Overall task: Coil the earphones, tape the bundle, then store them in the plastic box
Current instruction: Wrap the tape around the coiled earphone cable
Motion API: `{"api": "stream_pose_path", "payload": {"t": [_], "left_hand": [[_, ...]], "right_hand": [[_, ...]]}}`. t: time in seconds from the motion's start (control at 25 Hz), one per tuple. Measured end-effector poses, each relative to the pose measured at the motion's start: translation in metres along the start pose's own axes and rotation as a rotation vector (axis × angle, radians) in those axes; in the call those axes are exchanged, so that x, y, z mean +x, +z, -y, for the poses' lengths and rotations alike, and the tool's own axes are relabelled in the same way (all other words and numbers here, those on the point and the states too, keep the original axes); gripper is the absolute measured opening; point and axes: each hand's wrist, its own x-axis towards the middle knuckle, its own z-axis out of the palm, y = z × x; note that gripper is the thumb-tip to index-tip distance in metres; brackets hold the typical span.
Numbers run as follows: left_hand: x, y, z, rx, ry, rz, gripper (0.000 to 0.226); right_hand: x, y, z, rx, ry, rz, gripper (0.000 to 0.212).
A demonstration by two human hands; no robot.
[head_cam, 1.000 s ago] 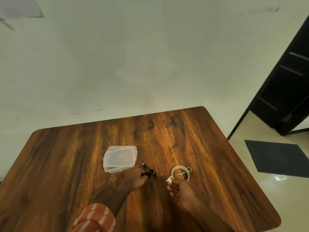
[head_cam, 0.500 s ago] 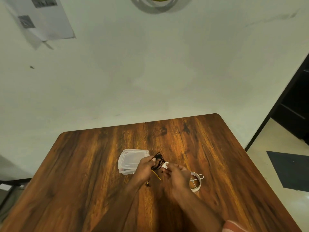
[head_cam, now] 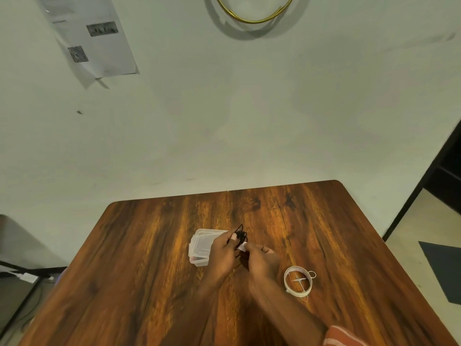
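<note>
My left hand (head_cam: 222, 250) pinches a small bundle of black earphones (head_cam: 241, 235) above the middle of the wooden table (head_cam: 149, 270). My right hand (head_cam: 262, 260) pinches a white piece of tape (head_cam: 242, 246) and holds it against the lower side of the bundle. A clear plastic box (head_cam: 199, 245) with its lid on lies just left of my hands, partly hidden by my left hand. A roll of white tape (head_cam: 298, 281) lies on the table to the right of my right wrist.
Thin scissors (head_cam: 300, 279) lie inside and across the tape roll's ring. The table's far edge meets a pale wall with a paper sheet (head_cam: 92, 38) and a gold ring (head_cam: 254, 11). A dark door frame (head_cam: 424, 181) stands at the right.
My left hand lifted the earphones off the table. My right hand left the tape roll and brought a white piece of tape up to the bundle. The camera tilted upward.
</note>
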Motion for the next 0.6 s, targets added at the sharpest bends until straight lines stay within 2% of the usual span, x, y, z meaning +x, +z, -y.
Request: {"api": "stream_pose_path", "payload": {"t": [0.12, 0.32, 0.6], "left_hand": [[0.002, -0.001, -0.006, -0.003, -0.008, -0.043, 0.027], [0.003, 0.007, -0.009, 0.173, 0.003, -0.046, 0.027], [-0.006, 0.006, -0.006, 0.459, 0.242, -0.050, 0.025]], "right_hand": [[-0.003, -0.001, 0.000, 0.038, 0.018, -0.025, 0.004], [-0.002, 0.006, 0.004, 0.059, 0.092, -0.023, 0.007], [0.002, 0.009, 0.017, 0.234, 0.278, 0.114, 0.017]]}}
